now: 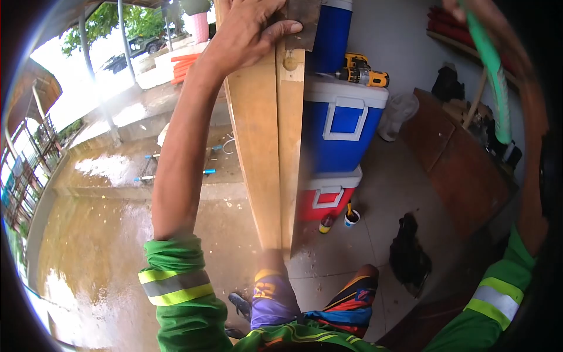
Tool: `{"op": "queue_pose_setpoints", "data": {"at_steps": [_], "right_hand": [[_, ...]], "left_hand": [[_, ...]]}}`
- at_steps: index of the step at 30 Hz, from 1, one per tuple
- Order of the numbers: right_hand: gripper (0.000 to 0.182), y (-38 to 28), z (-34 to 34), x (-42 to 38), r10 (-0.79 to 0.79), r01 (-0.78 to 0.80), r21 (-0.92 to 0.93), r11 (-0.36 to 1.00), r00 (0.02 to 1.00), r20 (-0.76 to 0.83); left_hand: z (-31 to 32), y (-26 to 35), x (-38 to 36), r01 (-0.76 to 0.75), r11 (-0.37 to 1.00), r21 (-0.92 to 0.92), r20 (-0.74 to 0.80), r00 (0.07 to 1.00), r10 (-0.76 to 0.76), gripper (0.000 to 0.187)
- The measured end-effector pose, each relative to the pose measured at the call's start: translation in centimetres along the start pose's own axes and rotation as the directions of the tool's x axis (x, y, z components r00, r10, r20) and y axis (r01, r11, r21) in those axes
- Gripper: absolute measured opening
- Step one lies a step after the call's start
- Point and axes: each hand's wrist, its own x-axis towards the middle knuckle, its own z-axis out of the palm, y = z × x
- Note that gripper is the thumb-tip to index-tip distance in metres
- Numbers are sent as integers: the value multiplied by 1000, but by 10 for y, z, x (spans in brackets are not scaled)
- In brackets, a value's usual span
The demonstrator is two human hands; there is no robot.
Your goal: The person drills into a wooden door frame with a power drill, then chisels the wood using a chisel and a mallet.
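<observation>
My left hand (249, 32) is wrapped over the upper end of a wooden door or panel edge (258, 135), its thumb against a dark metal plate (302, 32). A round hole shows in the wood just below the plate. At the upper right my right hand (469, 14), blurred, is closed on a green-handled tool (489, 70), held away from the wood. The tool's far end is hard to make out. Both my sleeves are green with reflective bands.
A yellow drill (366, 76) lies on a blue cooler (343, 123), stacked on a red cooler (328, 199), beside a blue jug (332, 38). A brown cabinet (451, 158) stands right. A black cloth-like item (409, 252) and small containers lie on the floor.
</observation>
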Motion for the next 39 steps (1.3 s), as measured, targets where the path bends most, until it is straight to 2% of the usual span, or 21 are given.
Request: {"op": "queue_pose_setpoints", "data": {"at_steps": [2,3,6,8,10,11,14,15,17,19,21,23,26,27,30,34,35,37,39], "right_hand": [[56,-5,5,-9,-4,19,-136,991,994,112],[57,-2,1,-3,16,-1,-108,994,990,140],[54,-3,1,-5,-40,40,-10,999,999,33],[52,-8,5,-1,95,-94,22,995,995,-30],[51,-6,3,-1,128,-128,-1,992,990,53],[51,-1,1,-1,88,-84,-34,996,982,164],[53,4,-7,2,-18,14,25,1000,987,158],[54,7,-7,4,-77,67,107,992,993,87],[55,11,-4,3,-91,78,130,988,991,99],[54,4,2,-2,-4,5,-3,1000,964,265],[54,0,-1,-1,51,-36,-61,997,959,279],[55,-3,-6,3,64,-59,-31,998,983,170],[58,-5,2,-4,-61,55,120,991,997,49],[57,-4,3,-2,-2,-7,109,994,997,80],[60,-8,-1,3,137,-128,-49,991,929,343],[59,-1,6,5,66,-82,103,991,987,149],[58,-1,8,5,105,-119,125,985,988,116],[57,-1,9,7,93,-111,129,985,986,138],[58,2,6,8,0,-22,89,996,969,246]], "left_hand": [[0,0,-1,-4,1000,12,14,1000,4,42],[0,-1,0,-8,1000,18,19,1000,8,42],[0,-1,-1,-14,1000,7,4,1000,14,42],[1,-3,-3,-14,1000,21,5,1000,14,41],[2,-1,-2,-24,999,30,6,1000,24,41],[1,0,-3,-32,999,38,5,999,32,41],[1,1,0,-28,999,31,1,1000,28,41],[1,0,-1,-16,1000,26,3,1000,16,41],[1,0,-3,-17,1000,20,4,1000,17,39],[0,0,-3,-20,999,32,24,1000,19,36],[-2,0,-1,-25,998,65,56,998,21,33],[1,3,0,-12,999,48,36,999,10,32],[2,1,-3,-4,999,33,22,1000,4,33],[1,0,-3,-8,1000,26,17,1000,8,33],[-2,4,-2,2,999,47,58,998,-5,34],[2,2,-5,-6,999,41,36,999,4,34],[2,4,-4,0,1000,22,30,1000,-1,33],[-1,3,-5,0,1000,11,29,1000,0,33],[1,1,-3,-21,1000,22,35,999,21,33]]}}
